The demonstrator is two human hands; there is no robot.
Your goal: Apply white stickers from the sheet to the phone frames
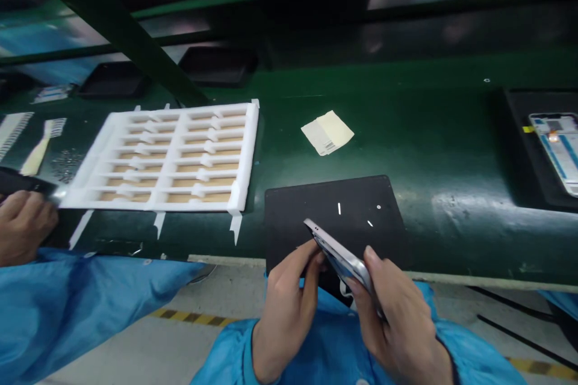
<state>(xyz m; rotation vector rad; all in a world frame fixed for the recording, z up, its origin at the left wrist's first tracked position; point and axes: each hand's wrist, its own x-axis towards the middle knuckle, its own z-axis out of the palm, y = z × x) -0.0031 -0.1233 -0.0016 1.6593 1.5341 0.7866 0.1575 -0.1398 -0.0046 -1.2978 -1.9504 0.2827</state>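
A silver phone (339,255) is tilted on edge above the near rim of a black mat (316,204). My right hand (397,319) is closed round its lower end, thumb along the side. My left hand (289,295) pinches the phone's underside from the left with bent fingers. Both wrists come out of blue sleeves. Small white specks lie on the mat beyond the phone.
A white foam tray (174,156) with slotted rows sits left on the green belt (451,150). A cream label (327,132) lies mid-belt. Another phone lies in a black tray (519,150) at right. A co-worker's hand (22,225) and blue sleeve are at far left.
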